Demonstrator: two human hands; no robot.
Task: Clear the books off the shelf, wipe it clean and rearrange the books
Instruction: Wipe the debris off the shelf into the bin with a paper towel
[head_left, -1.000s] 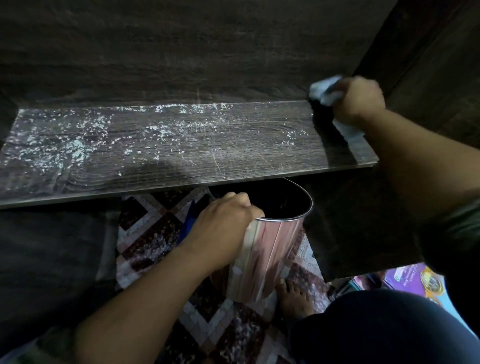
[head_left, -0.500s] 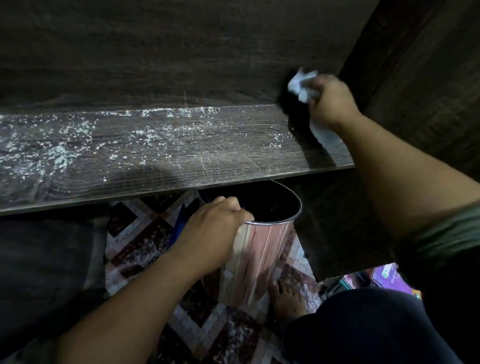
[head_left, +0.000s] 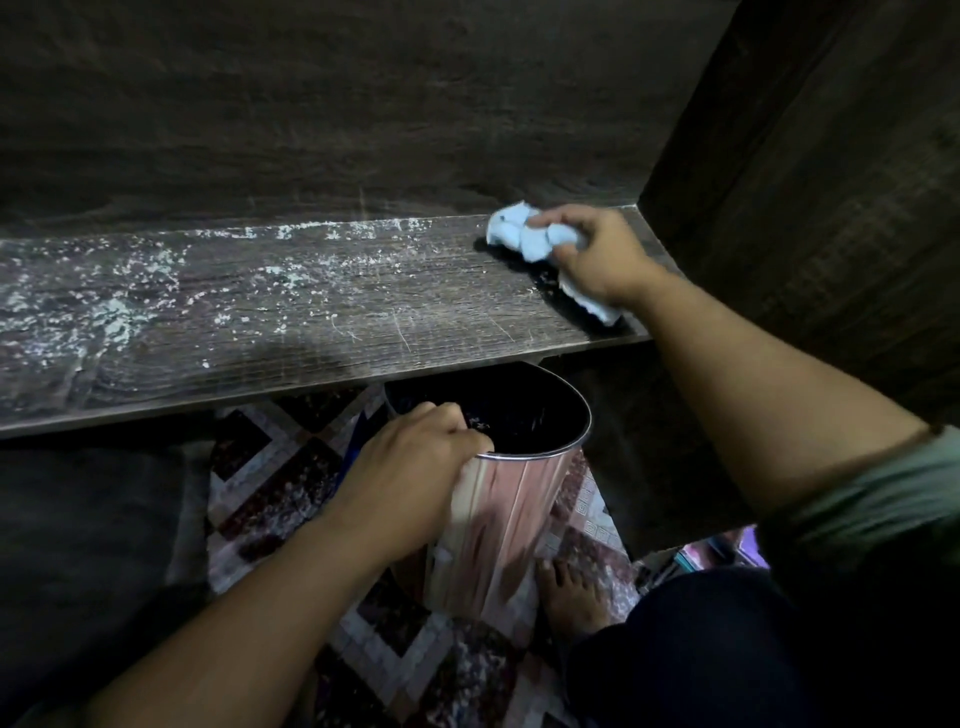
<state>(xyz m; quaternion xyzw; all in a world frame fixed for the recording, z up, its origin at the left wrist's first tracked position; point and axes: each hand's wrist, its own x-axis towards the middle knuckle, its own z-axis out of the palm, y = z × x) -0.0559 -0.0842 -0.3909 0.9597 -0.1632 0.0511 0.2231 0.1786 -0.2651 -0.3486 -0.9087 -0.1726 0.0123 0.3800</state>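
A dark wooden shelf board (head_left: 322, 332) runs across the view, bare of books and strewn with white dust and crumbs, thickest toward the left. My right hand (head_left: 597, 260) grips a crumpled light blue cloth (head_left: 524, 236) and presses it on the shelf's right end near the back corner. My left hand (head_left: 410, 488) grips the near rim of a shiny metal bin (head_left: 509, 519), which is held just below the shelf's front edge. The bin's inside is dark.
The cabinet's side wall (head_left: 810, 208) rises right of the shelf and its back panel (head_left: 363, 104) stands behind. Below lies a patterned tile floor (head_left: 270, 493) with white specks, my bare foot (head_left: 571, 597) beside the bin. Colourful books (head_left: 722, 556) show at lower right.
My right hand has swept the cloth leftward from the shelf's right end along the back edge. My left hand keeps the bin under the front edge.
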